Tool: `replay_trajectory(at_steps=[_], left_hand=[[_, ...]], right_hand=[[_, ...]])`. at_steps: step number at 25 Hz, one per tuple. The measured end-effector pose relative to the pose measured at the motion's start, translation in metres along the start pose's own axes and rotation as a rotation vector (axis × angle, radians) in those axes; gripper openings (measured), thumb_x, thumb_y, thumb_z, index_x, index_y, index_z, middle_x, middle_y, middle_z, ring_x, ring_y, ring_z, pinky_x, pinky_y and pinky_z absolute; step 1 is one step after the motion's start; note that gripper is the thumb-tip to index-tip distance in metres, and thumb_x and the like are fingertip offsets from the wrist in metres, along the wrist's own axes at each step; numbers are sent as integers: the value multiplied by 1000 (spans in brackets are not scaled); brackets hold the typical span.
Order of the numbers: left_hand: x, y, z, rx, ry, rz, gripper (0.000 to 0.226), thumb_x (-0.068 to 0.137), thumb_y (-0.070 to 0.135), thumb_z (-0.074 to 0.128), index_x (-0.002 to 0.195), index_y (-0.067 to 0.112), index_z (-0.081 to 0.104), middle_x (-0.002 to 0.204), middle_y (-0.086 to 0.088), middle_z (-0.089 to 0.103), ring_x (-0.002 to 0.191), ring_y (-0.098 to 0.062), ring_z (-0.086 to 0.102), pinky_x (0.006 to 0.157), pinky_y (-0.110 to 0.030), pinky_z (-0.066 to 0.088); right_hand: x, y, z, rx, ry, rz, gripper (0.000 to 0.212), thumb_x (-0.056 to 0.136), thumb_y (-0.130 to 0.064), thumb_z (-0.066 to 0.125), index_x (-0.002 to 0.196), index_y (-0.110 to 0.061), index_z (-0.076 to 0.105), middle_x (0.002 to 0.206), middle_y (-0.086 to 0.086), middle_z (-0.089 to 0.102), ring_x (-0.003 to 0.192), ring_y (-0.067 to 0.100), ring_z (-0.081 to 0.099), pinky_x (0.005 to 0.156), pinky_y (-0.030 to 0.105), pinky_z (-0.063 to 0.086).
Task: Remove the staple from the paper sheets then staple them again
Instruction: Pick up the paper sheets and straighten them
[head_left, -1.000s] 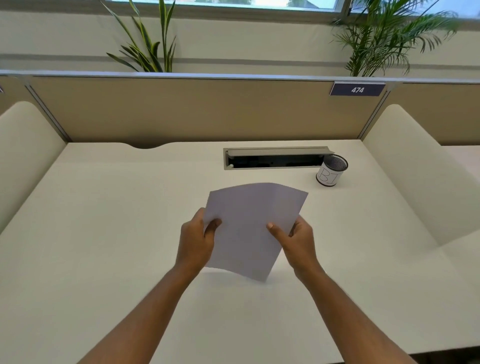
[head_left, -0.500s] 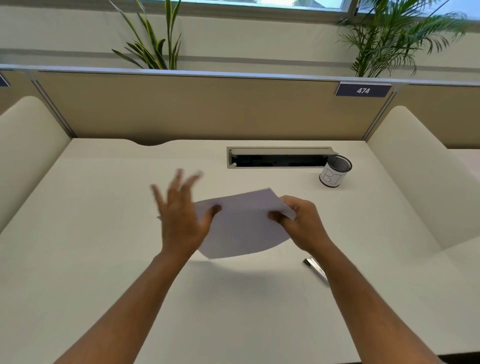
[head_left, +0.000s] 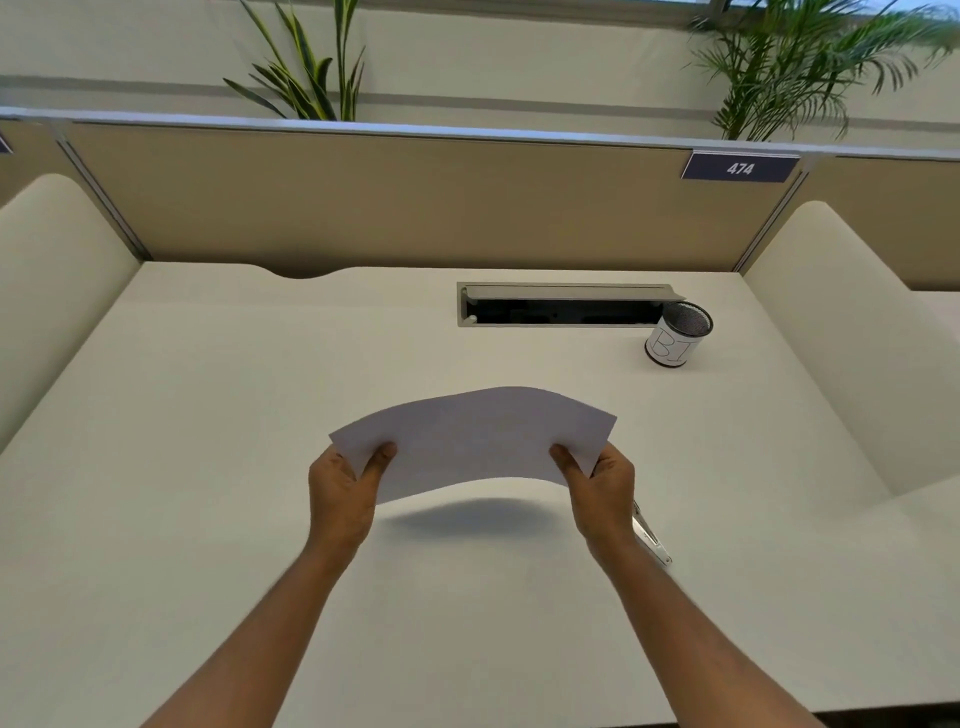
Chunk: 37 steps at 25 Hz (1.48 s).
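**Both hands on the sheets, held above the desk**

Left hand (head_left: 340, 496) and right hand (head_left: 600, 493) each pinch one end of the paper sheets (head_left: 475, 439) — my thumbs lie on top, my other fingers are tucked underneath where I cannot see them. I hold the sheets off the desk (head_left: 208, 467), lengthwise between my hands, and they bow upward in the middle, casting a soft shadow on the surface just below. No staple shows on the face turned toward me.

Just beside my right wrist, partly hidden behind it, a slim metal tool (head_left: 649, 535) lies on the desk — I cannot tell exactly what it is. Farther back, well apart from the sheets, a mesh pen cup (head_left: 678, 338) with a white label stands by the right end of the open cable tray (head_left: 563, 305). On the partition behind hangs a sign (head_left: 739, 168) reading 474.
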<state>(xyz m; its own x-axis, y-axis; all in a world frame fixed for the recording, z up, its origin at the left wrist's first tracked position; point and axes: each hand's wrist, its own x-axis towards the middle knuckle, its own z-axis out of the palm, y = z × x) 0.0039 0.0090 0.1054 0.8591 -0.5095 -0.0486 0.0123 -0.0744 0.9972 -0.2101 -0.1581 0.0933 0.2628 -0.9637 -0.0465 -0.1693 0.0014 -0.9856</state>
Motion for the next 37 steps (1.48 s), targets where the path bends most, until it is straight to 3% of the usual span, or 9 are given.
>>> replay_trajectory(at_steps=[6, 11, 17, 22, 25, 27, 30, 33, 37], left_hand=[[-9, -29, -1, 64, -79, -71, 37, 79, 15, 83, 110, 28, 66, 109, 4, 75, 104, -14, 71, 91, -32, 54], [-3, -20, 13, 183, 7, -26, 24, 85, 14, 79, 105, 19, 67, 96, 7, 71, 90, -8, 68, 83, -31, 55], [38, 33, 4, 548, -151, 510, 14, 85, -3, 72, 83, 10, 69, 74, 8, 66, 67, -10, 59, 60, -10, 42], [51, 72, 19, 719, -433, 727, 19, 81, 0, 76, 91, 15, 71, 83, 2, 74, 70, -20, 66, 63, -40, 57], [40, 75, 29, 725, -268, 863, 28, 83, 10, 78, 110, 14, 69, 108, -3, 74, 99, -26, 70, 103, -52, 49], [32, 69, 27, 644, -45, 796, 62, 82, 21, 80, 137, 12, 52, 145, -7, 54, 140, -28, 47, 122, -51, 24], [27, 49, 20, 292, 27, 434, 103, 74, 27, 87, 154, 14, 24, 162, -7, 28, 151, -20, 27, 123, -44, 27], [21, 36, 26, 15, -314, 62, 74, 79, 27, 81, 143, 28, 42, 143, 4, 57, 132, -14, 55, 108, -39, 49], [7, 33, 39, 100, -207, 132, 30, 95, 13, 66, 113, 34, 57, 109, 15, 69, 96, -2, 69, 85, -27, 60]], right_hand=[[-8, 36, 0, -51, -27, 78, 29, 88, -9, 77, 95, -37, 74, 97, -7, 80, 94, 20, 75, 91, 47, 60], [2, 30, -3, 1, 4, 87, 31, 87, -8, 79, 98, -36, 72, 99, -5, 80, 97, 26, 75, 95, 54, 58], [23, -22, -20, -321, 61, -321, 78, 71, -20, 93, 138, -23, 52, 135, -8, 62, 126, 8, 56, 107, 25, 42], [35, -57, 2, -555, -353, -494, 39, 86, -19, 78, 123, -28, 68, 113, -15, 77, 101, 7, 73, 90, 36, 59], [35, -52, 12, -524, -302, -421, 19, 92, -12, 69, 102, -26, 76, 95, -12, 78, 82, 14, 72, 75, 38, 59], [33, -44, 9, -396, -263, -311, 21, 91, -8, 68, 88, -29, 73, 85, -14, 74, 74, 5, 65, 69, 31, 52], [28, -37, 4, -139, -234, -166, 12, 92, -8, 71, 94, -20, 74, 91, -5, 75, 80, 10, 67, 73, 31, 55], [22, -39, 4, 81, -237, -112, 17, 92, -10, 74, 98, -26, 75, 98, -2, 79, 91, 20, 72, 81, 34, 61], [17, -36, 10, 148, -128, -164, 14, 90, -10, 76, 97, -23, 75, 92, -5, 79, 86, 17, 72, 79, 27, 61]])
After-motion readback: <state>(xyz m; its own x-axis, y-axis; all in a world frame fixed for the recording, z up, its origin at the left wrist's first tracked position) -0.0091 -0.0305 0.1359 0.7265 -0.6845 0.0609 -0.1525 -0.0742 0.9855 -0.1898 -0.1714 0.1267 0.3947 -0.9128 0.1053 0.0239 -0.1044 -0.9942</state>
